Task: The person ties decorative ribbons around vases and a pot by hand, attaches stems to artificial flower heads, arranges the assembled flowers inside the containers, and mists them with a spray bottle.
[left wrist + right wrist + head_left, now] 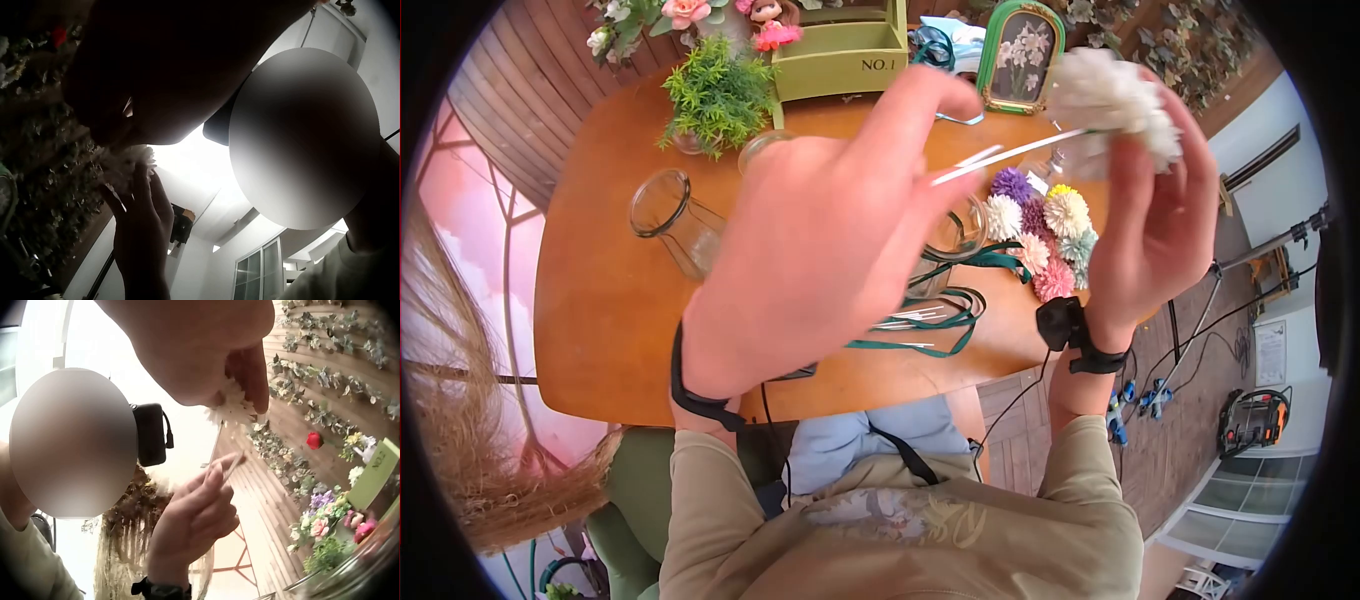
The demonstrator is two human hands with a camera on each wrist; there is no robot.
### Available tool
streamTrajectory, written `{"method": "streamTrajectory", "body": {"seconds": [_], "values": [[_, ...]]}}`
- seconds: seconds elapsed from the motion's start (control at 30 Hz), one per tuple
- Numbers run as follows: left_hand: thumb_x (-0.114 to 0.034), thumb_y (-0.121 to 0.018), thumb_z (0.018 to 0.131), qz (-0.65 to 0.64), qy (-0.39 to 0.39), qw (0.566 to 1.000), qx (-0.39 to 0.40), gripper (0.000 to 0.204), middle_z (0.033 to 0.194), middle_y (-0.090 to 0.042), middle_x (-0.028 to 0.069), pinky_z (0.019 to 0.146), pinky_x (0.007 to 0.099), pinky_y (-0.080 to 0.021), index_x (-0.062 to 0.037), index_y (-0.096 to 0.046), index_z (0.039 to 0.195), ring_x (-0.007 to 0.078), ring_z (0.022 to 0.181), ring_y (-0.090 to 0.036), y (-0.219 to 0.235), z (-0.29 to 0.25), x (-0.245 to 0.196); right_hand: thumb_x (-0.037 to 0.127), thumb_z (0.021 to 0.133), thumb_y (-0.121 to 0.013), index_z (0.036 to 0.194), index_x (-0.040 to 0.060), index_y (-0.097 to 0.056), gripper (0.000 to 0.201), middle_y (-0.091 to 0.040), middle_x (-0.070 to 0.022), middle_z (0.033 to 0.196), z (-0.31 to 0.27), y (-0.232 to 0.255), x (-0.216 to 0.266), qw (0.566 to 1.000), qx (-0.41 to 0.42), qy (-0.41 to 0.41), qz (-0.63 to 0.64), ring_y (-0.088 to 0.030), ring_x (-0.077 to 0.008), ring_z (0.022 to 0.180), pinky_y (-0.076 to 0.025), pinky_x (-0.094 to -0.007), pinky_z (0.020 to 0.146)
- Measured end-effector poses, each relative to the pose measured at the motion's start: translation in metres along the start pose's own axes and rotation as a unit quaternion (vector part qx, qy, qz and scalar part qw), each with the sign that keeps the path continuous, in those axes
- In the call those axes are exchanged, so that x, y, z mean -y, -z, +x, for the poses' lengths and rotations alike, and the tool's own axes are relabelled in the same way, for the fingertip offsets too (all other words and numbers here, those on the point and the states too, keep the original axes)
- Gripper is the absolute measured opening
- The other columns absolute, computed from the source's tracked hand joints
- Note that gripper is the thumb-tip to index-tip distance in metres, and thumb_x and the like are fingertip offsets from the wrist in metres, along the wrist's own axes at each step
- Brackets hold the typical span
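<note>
My right hand [1155, 225] holds a fluffy white artificial flower head [1110, 95] up above the table's right side. My left hand [820, 250] pinches a thin white stick [1040, 148], whose far end reaches the underside of the flower. Seen from the right wrist, the left hand [194, 519] has the stick [234, 467] between thumb and fingers, below the white petals [234, 406]. The left wrist view is dark; the right hand [144, 231] shows with its fingers up at the flower [137, 164]. Behind the hands lie colourful flower heads [1055, 213] in a pile.
Glass jars, one a tilted-looking clear vase [685, 225], stand on the wooden table [600, 330]. Dark green ribbon [970, 325] lies with white sticks [910, 318] near the front. At the back are a leafy plant [720, 95], a green planter box [840, 75] and a green picture frame [1022, 55].
</note>
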State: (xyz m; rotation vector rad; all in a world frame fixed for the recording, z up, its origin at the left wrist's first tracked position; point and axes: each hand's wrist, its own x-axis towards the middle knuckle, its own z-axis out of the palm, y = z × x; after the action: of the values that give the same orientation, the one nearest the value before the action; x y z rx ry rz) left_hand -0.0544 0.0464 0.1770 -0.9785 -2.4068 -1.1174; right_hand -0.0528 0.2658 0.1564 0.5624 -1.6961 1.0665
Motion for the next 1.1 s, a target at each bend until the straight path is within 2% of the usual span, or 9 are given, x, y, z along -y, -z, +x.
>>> {"method": "streamTrajectory", "body": {"seconds": [0.1,0.13,0.3,0.37,0.47,0.67,0.77,0.9,1.1], "values": [[-0.009,-0.067,0.098,0.009,-0.048,0.998,-0.039,0.012,0.060,-0.054,0.0062,0.051,0.0255,-0.035,-0.0026,-0.066,0.108,0.0075,0.054,-0.048,-0.001,-0.001,0.021,-0.005,0.101,-0.061,0.139,-0.0089,-0.055,0.039,-0.064,-0.0202,0.137,0.002,0.022,-0.021,0.998,0.052,0.018,-0.038,-0.065,-0.0239,0.120,-0.054,-0.0349,0.102],[-0.009,-0.067,0.099,-0.005,-0.033,0.998,-0.055,0.009,0.061,-0.055,0.0039,0.050,0.0256,-0.034,-0.0004,-0.067,0.102,0.0061,0.053,-0.045,0.002,0.000,0.022,-0.001,0.097,-0.068,0.134,-0.0028,-0.060,0.038,-0.069,-0.0118,0.130,-0.001,0.024,-0.026,0.996,0.079,0.012,-0.035,-0.070,-0.0171,0.109,-0.058,-0.0296,0.091],[-0.007,-0.065,0.101,-0.037,0.013,0.994,-0.100,0.009,0.062,-0.057,-0.0010,0.051,0.0215,-0.038,0.0006,-0.067,0.104,0.0044,0.053,-0.048,0.001,0.002,0.009,-0.002,0.083,-0.078,0.134,0.0059,-0.063,0.054,-0.073,-0.0111,0.120,-0.029,0.028,-0.038,0.967,0.227,-0.027,-0.115,-0.072,-0.0279,0.105,-0.058,-0.0342,0.084],[-0.006,-0.065,0.101,-0.123,0.085,0.964,-0.220,0.008,0.065,-0.059,-0.0016,0.052,0.0210,-0.040,0.0005,-0.068,0.105,0.0043,0.056,-0.051,-0.013,-0.001,-0.007,0.005,0.085,-0.079,0.135,0.0076,-0.063,0.052,-0.070,-0.0115,0.125,-0.036,0.030,-0.038,0.950,0.275,-0.051,-0.137,-0.070,-0.0315,0.106,-0.058,-0.0384,0.083],[-0.005,-0.065,0.100,-0.121,0.027,0.980,-0.155,0.008,0.071,-0.062,0.0000,0.054,0.0203,-0.041,0.0003,-0.068,0.105,0.0047,0.062,-0.056,0.000,0.004,0.007,0.020,0.088,-0.080,0.138,0.0100,-0.060,0.055,-0.058,-0.0119,0.143,-0.048,0.029,-0.045,0.914,0.362,-0.013,-0.183,-0.069,-0.0325,0.104,-0.059,-0.0380,0.079],[-0.005,-0.063,0.102,-0.149,0.024,0.978,-0.146,0.010,0.080,-0.068,0.0049,0.055,0.0196,-0.040,0.0001,-0.068,0.109,0.0055,0.070,-0.061,0.002,0.004,0.003,0.016,0.091,-0.078,0.136,0.0056,-0.060,0.049,-0.061,-0.0126,0.136,-0.062,0.047,-0.051,0.962,0.236,-0.087,-0.101,-0.070,-0.0222,0.090,-0.058,-0.0338,0.068],[-0.006,-0.061,0.103,-0.193,0.025,0.970,-0.148,0.013,0.081,-0.069,0.0062,0.054,0.0189,-0.037,0.0014,-0.066,0.112,0.0045,0.066,-0.057,0.000,0.005,0.006,0.015,0.092,-0.078,0.133,0.0035,-0.061,0.045,-0.062,-0.0120,0.132,-0.077,0.074,-0.068,0.943,0.195,-0.169,-0.210,-0.067,-0.0163,0.075,-0.055,-0.0327,0.060],[-0.007,-0.060,0.104,-0.191,0.048,0.973,-0.118,0.015,0.081,-0.070,0.0067,0.054,0.0183,-0.036,0.0025,-0.064,0.115,0.0039,0.062,-0.053,0.002,0.004,0.003,0.025,0.094,-0.077,0.131,0.0093,-0.064,0.041,-0.064,-0.0105,0.119,-0.085,0.097,-0.081,0.877,0.194,-0.116,-0.423,-0.065,-0.0191,0.065,-0.053,-0.0339,0.056],[-0.007,-0.059,0.105,-0.218,0.041,0.966,-0.130,0.011,0.082,-0.071,0.0078,0.053,0.0176,-0.035,0.0019,-0.061,0.112,0.0035,0.058,-0.049,-0.009,0.008,0.007,0.029,0.094,-0.076,0.124,0.0116,-0.064,0.037,-0.062,-0.0122,0.119,-0.090,0.107,-0.107,0.822,0.277,-0.124,-0.482,-0.069,-0.0331,0.075,-0.055,-0.0456,0.064]]}}
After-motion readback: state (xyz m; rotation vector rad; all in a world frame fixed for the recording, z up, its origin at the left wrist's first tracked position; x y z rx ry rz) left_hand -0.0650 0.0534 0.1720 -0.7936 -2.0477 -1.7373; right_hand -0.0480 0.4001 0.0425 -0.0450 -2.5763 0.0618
